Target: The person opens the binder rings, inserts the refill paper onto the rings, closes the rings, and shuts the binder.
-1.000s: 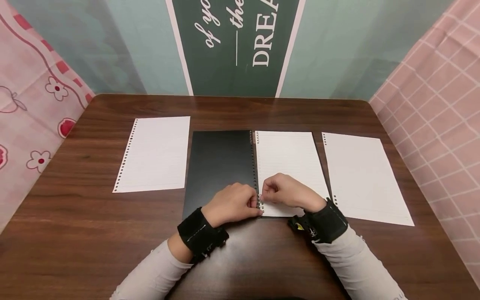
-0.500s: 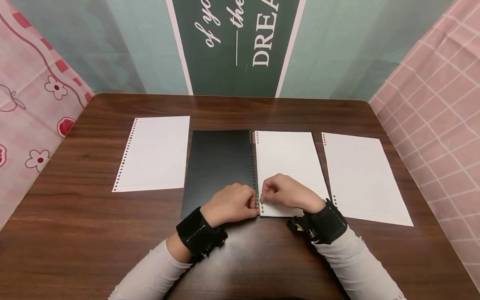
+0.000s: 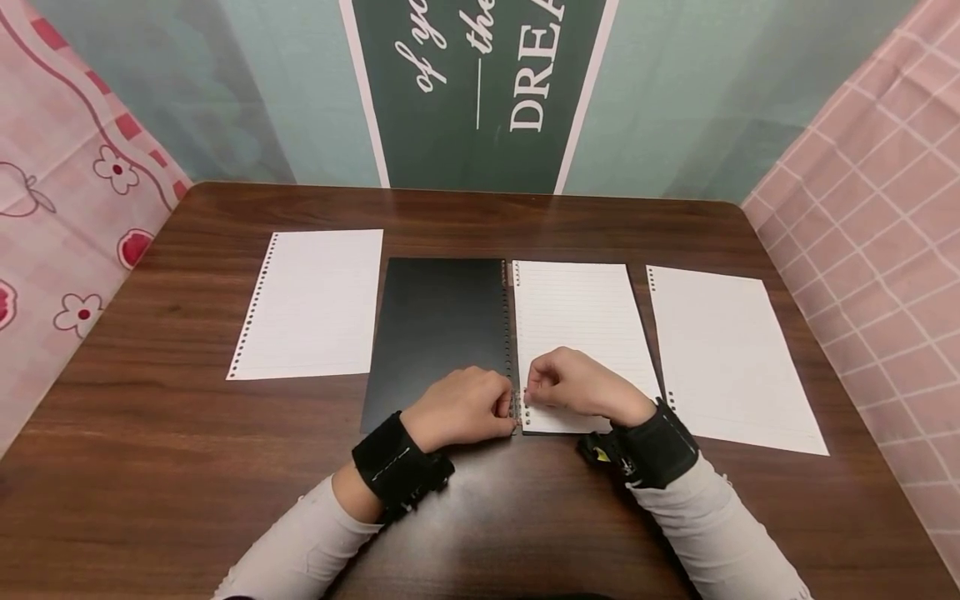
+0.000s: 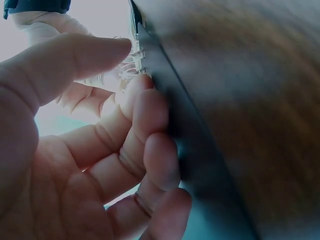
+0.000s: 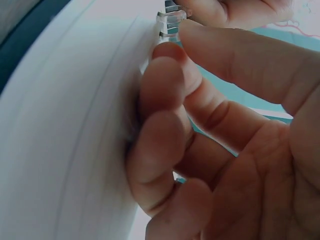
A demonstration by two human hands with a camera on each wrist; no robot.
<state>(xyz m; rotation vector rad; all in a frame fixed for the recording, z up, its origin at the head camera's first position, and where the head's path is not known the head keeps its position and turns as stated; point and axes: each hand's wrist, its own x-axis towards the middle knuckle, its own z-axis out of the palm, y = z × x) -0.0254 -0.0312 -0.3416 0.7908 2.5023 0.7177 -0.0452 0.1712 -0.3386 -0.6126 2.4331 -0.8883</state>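
A loose-leaf notebook lies open on the table, its black cover [image 3: 442,317] to the left and a stack of lined paper [image 3: 577,304] to the right. Clear plastic binder rings [image 4: 131,65] run along its spine. At the near end of the spine, my left hand [image 3: 461,406] pinches the rings from the left side, thumb and forefinger close around them. Just across, my right hand [image 3: 577,385] has its thumb and forefinger at the same rings [image 5: 171,20], its other fingers curled against the paper. The fingertips hide part of the rings.
A loose punched sheet [image 3: 311,304] lies left of the notebook. Another white sheet [image 3: 731,358], with holes at its left corners, lies to the right. The brown wooden table [image 3: 150,467] ends at hanging cloths on the back and sides.
My left hand has shifted slightly left, away from the right hand, and more of the ring strip shows between them. The right hand stays nearly in place. The sheets lie as before.
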